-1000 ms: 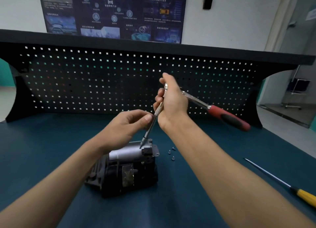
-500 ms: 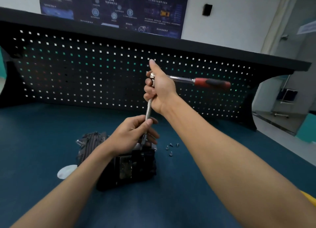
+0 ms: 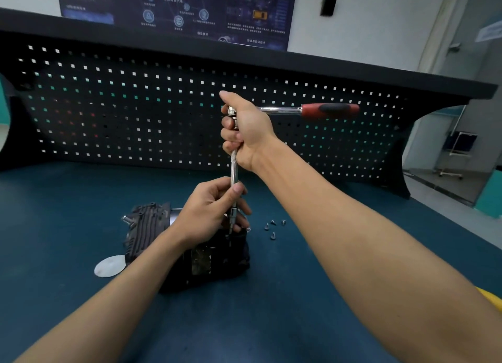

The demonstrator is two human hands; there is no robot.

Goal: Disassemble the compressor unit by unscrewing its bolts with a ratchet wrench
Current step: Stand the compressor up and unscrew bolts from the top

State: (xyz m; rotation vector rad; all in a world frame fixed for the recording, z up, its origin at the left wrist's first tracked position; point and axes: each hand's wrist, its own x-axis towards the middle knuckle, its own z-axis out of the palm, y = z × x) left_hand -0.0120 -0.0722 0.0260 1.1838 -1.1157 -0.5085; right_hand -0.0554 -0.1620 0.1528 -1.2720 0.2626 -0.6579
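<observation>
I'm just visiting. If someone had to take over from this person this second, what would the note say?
Right hand grips the head of the red-handled chrome ratchet wrench, handle pointing right.
Left hand pinches its long silver extension bar, with the tip down at the black finned compressor unit.
Done: four small silver bolts lie on the blue bench beside it.
Left: remaining bolts. Whether the tip is seated is unclear.

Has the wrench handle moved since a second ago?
Yes. Against the pegboard, the wrench handle has swung up from slanting down-right to level; its extension bar stands upright over the compressor.
</observation>
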